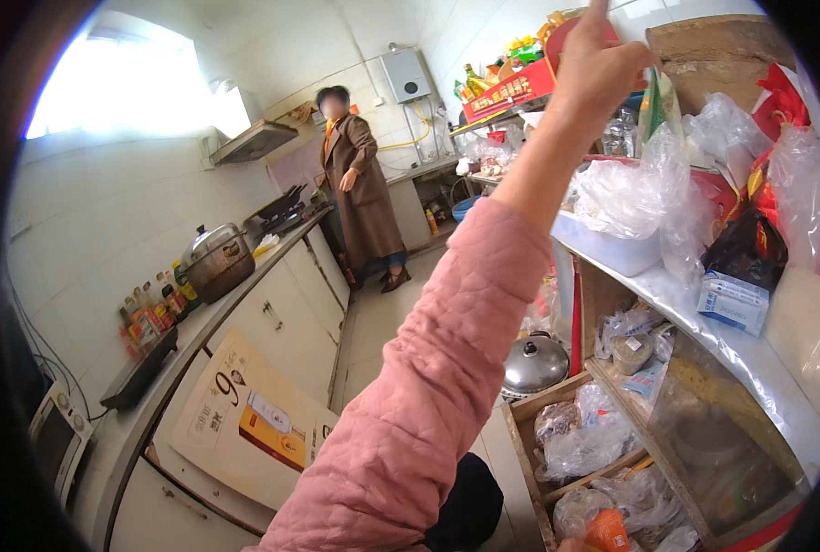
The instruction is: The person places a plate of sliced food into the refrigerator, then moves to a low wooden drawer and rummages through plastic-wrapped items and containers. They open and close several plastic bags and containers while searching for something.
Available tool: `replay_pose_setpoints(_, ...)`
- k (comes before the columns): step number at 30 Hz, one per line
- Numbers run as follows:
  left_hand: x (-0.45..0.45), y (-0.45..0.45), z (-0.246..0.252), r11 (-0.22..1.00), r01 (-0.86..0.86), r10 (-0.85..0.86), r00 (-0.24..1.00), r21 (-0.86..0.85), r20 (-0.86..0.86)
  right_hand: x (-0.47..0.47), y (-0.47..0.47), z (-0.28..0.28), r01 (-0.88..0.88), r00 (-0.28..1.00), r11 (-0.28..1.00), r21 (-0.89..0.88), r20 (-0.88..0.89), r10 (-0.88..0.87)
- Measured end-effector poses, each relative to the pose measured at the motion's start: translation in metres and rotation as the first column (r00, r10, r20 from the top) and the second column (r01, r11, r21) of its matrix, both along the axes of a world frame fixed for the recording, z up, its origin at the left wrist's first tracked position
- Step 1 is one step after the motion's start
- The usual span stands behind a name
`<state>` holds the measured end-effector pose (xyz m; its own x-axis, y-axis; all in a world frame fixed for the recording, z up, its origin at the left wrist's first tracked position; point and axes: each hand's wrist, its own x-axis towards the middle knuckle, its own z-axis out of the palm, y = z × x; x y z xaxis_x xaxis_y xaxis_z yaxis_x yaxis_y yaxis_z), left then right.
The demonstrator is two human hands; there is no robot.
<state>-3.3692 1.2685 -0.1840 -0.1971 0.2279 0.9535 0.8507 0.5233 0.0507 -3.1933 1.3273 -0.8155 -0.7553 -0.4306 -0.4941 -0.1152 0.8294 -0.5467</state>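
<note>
My left hand (600, 65) is raised at the top right, at the end of a pink quilted sleeve (417, 359). One finger points upward past the frame's edge, the thumb stands apart, and no held thing shows. Behind the hand is a round red object (572, 41), beside a red box (510, 90) on a shelf. Of my right hand (572, 545) only a small part shows at the bottom edge, beside an open wooden drawer (531, 476). Plastic bags (589, 441) and an orange packet (607, 530) lie in the drawer. What that hand touches is hidden.
A person (358, 179) in a long brown coat stands by the far counter. Left, a counter (175, 366) bears a steamer pot (217, 262), bottles and a wok. A lidded metal pan (535, 362) is low beside the right cabinet. A plastic tub (610, 241) and bags crowd the right tabletop.
</note>
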Motion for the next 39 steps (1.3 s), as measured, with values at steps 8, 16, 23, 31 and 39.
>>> replay_pose_setpoints(8,0.001,0.007,0.011,0.867,0.495,-0.481,0.805,0.053,0.347,0.003,0.002,-0.001,-0.024,0.999,1.0,0.006,-0.035,0.024)
replay_pose_setpoints(16,-0.005,0.012,0.003,0.871,0.491,-0.467,0.81,0.024,0.354,0.012,-0.004,-0.002,-0.017,0.998,1.0,-0.01,-0.054,0.016)
replay_pose_setpoints(23,-0.008,0.017,0.002,0.807,0.589,-0.562,0.743,0.045,0.364,0.006,-0.004,0.0,-0.031,0.972,0.999,0.013,-0.234,0.033)
replay_pose_setpoints(31,-0.011,0.014,-0.008,0.807,0.587,-0.561,0.726,0.067,0.398,0.004,-0.003,0.0,-0.032,0.986,0.999,0.017,-0.163,0.035)
replay_pose_setpoints(39,-0.02,-0.02,-0.083,0.855,0.445,-0.518,0.726,0.266,0.452,0.001,-0.007,0.001,-0.033,0.986,0.999,0.021,-0.165,0.036)
